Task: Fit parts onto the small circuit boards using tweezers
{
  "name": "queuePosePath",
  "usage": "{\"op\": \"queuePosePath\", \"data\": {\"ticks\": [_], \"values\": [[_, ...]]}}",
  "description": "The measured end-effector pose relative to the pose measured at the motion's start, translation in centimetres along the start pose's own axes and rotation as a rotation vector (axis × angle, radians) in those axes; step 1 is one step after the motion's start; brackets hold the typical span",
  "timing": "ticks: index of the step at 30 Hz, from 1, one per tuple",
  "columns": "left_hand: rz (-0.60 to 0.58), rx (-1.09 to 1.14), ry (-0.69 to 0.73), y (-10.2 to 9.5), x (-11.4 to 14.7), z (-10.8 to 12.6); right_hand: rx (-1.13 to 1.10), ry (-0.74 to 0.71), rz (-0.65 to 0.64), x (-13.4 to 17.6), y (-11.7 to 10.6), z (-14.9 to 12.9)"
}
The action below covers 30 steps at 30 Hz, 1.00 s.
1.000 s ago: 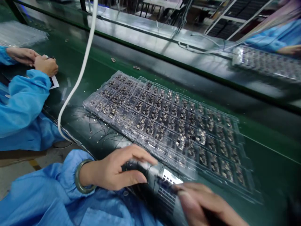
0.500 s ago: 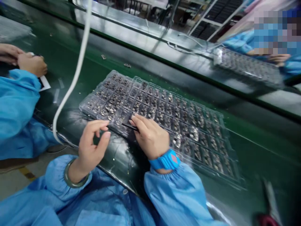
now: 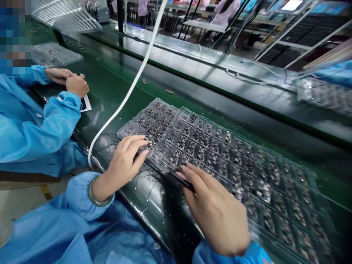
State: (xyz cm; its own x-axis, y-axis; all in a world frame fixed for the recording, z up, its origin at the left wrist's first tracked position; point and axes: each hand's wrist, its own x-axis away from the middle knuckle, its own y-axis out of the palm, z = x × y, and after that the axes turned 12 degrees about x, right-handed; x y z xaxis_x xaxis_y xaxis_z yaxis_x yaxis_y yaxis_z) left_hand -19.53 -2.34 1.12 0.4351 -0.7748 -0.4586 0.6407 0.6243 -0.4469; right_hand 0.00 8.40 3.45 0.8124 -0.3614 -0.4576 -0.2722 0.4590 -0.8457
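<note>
My left hand [image 3: 125, 159] is at the near left edge of a clear plastic tray [image 3: 132, 126] filled with small metallic electronic parts. Its thumb and fingers are apart, with the tips beside a small part [image 3: 150, 143] in a front cell. My right hand [image 3: 217, 205] is closed around a slim black tool [image 3: 181, 180] at the near edge of a second, larger clear tray [image 3: 277, 216]. This tray also carries rows of the same kind of parts. The tool's exact kind is unclear, and my right hand covers part of the front row.
A white cable [image 3: 132, 86] crosses the green bench on the left. Beyond it, a co-worker's hands [image 3: 73, 82] are above a white-edged card [image 3: 87, 104]. Another clear tray [image 3: 56, 55] lies further back. Loose parts [image 3: 169, 91] lie behind the trays; thin wires [image 3: 150, 189] lie along the front edge.
The view has swung left, so the trays sit lower and further right. My left hand has come over to the tray's edge; my right hand has drawn back toward the front, still holding the tool.
</note>
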Motion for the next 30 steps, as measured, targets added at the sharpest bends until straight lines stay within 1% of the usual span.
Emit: {"op": "queuePosePath", "data": {"ticks": [3,7,9,11,14,19,21,23,24,25,28,29,30], "values": [[-0.119,-0.070,-0.025,-0.5,-1.3,-0.9,-0.055,0.031,-0.038,1.2,-1.9,-0.1],[-0.300,-0.240,-0.020,-1.1,-2.4,-1.7,-0.222,0.033,-0.106,3.1,-4.2,0.2],[-0.359,-0.265,-0.010,-1.3,-2.9,-2.1,-0.303,0.029,-0.149,4.0,-5.0,0.6],[-0.389,-0.267,0.001,-1.4,-3.2,-2.5,-0.340,0.059,-0.168,4.9,-5.3,1.0],[-0.400,-0.277,0.018,-1.4,-3.8,-2.8,-0.373,0.125,-0.178,6.0,-5.0,1.0],[-0.408,-0.340,0.028,-0.4,-4.3,-2.2,-0.508,0.180,-0.176,7.3,-4.0,0.1],[-0.378,-0.390,0.030,0.1,-4.4,-2.0,-0.546,0.191,-0.172,7.7,-3.8,-0.2],[-0.314,-0.408,0.040,0.4,-4.3,-1.8,-0.575,0.209,-0.154,8.2,-3.6,-0.3],[-0.256,-0.396,0.046,0.5,-4.2,-1.6,-0.589,0.218,-0.135,8.4,-3.6,-0.3],[-0.173,-0.368,0.054,0.7,-3.9,-1.2,-0.603,0.228,-0.110,8.6,-3.6,-0.2],[0.137,-0.171,0.043,1.4,-2.5,0.9,-0.646,0.285,-0.032,9.1,-3.6,-0.3],[0.200,-0.060,0.007,1.8,-1.8,1.9,-0.661,0.317,-0.004,9.2,-3.6,-0.4],[0.208,0.074,-0.057,2.3,-0.9,3.0,-0.676,0.348,0.027,9.2,-3.7,-0.5]]}}
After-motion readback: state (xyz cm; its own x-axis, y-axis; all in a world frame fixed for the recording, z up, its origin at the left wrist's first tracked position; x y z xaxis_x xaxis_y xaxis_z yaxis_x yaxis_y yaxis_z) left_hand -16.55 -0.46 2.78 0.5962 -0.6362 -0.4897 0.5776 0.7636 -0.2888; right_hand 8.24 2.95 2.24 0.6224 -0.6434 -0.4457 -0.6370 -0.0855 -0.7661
